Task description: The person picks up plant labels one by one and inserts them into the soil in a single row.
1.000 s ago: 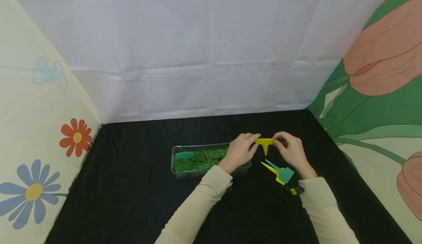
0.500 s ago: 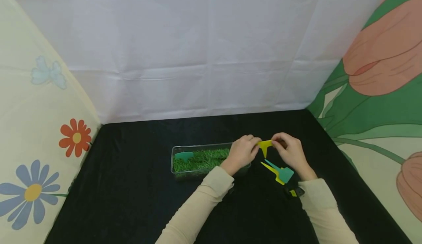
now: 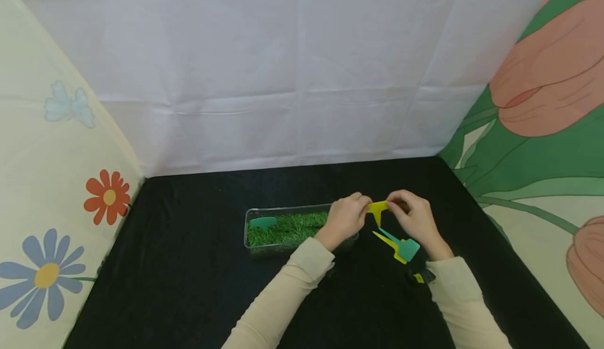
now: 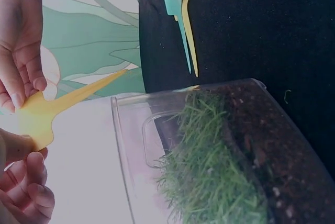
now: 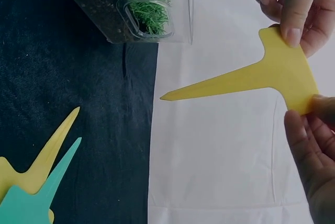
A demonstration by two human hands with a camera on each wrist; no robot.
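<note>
A yellow T-shaped plant label [image 3: 377,208] hangs point down between the two hands, above the black cloth. The left hand [image 3: 345,218] pinches its left end and the right hand [image 3: 414,217] pinches its right end. In the right wrist view the whole spike of the yellow label [image 5: 225,81] shows, with thumbs on its broad head. Just left of the hands is a clear box [image 3: 246,228] of green grass [image 3: 294,227] over dark soil [image 4: 272,156]. A teal label [image 3: 263,222] stands in the grass at the left end. The left forearm partly hides the box.
Below the right hand, a teal label [image 3: 408,249] lies over a yellow label [image 3: 400,257] on the black cloth [image 3: 189,265]. White cloth [image 3: 236,76] hangs behind, with flower-printed panels [image 3: 542,181] at the sides.
The yellow label has shifted slightly down and left since a second ago, still pinched by both hands. Its spike now points down near the loose labels' tips. The box has stayed put.
</note>
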